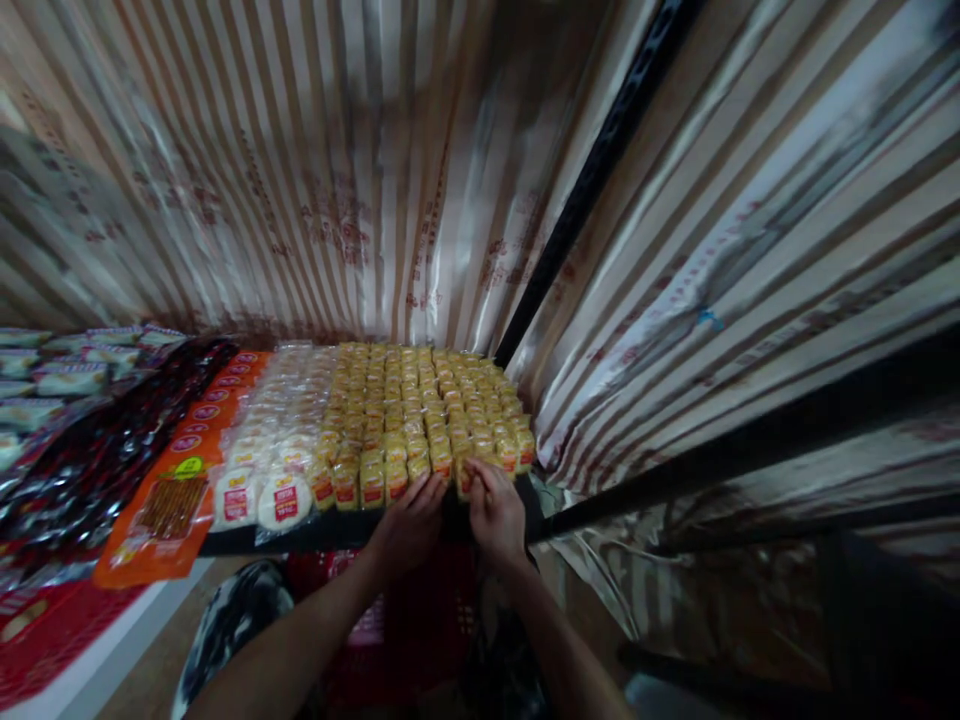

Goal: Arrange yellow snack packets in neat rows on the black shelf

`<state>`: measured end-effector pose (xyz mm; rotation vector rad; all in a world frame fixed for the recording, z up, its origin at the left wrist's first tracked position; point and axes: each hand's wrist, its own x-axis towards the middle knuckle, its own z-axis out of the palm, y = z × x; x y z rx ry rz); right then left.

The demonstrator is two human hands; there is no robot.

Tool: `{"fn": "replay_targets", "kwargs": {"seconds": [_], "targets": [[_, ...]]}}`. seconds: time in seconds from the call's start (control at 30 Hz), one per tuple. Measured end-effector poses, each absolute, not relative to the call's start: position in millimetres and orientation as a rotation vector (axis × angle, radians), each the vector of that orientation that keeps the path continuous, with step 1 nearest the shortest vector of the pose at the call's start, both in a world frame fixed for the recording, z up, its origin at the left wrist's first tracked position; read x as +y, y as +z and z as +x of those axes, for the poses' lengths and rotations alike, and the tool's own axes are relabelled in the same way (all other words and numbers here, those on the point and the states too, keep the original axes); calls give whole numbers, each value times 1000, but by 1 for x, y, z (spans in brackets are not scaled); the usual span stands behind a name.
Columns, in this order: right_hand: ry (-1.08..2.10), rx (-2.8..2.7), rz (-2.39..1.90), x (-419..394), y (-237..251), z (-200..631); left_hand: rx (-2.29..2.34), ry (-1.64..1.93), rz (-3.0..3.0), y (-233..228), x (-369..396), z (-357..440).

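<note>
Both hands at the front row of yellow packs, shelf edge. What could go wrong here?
1. The yellow packs stand tightly packed; the left hand and right hand working the front row could tip neighbours off the shelf edge.
2. The round white packs sit right alongside and could get nudged askew.

packed yellow packets (420, 410), black post (592, 180) right
</note>
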<state>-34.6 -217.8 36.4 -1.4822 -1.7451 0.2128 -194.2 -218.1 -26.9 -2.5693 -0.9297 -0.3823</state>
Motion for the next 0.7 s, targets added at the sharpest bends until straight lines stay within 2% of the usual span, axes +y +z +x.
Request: {"fn": "replay_targets", "kwargs": {"seconds": [0.13, 0.27, 0.43, 0.7], "targets": [[238, -1825, -1530, -247, -2, -32, -947, -408, -2552, -31, -218, -195], [272, -1841, -1548, -249, -15, -31, -891, -443, -2595, -37, -227, -193], [388, -1879, -1671, -246, 3, -32, -798, -455, -2677, -37, -241, -178], [402, -2013, -1674, -241, 35, -24, -915, -754, -2559, -49, -232, -155]]}}
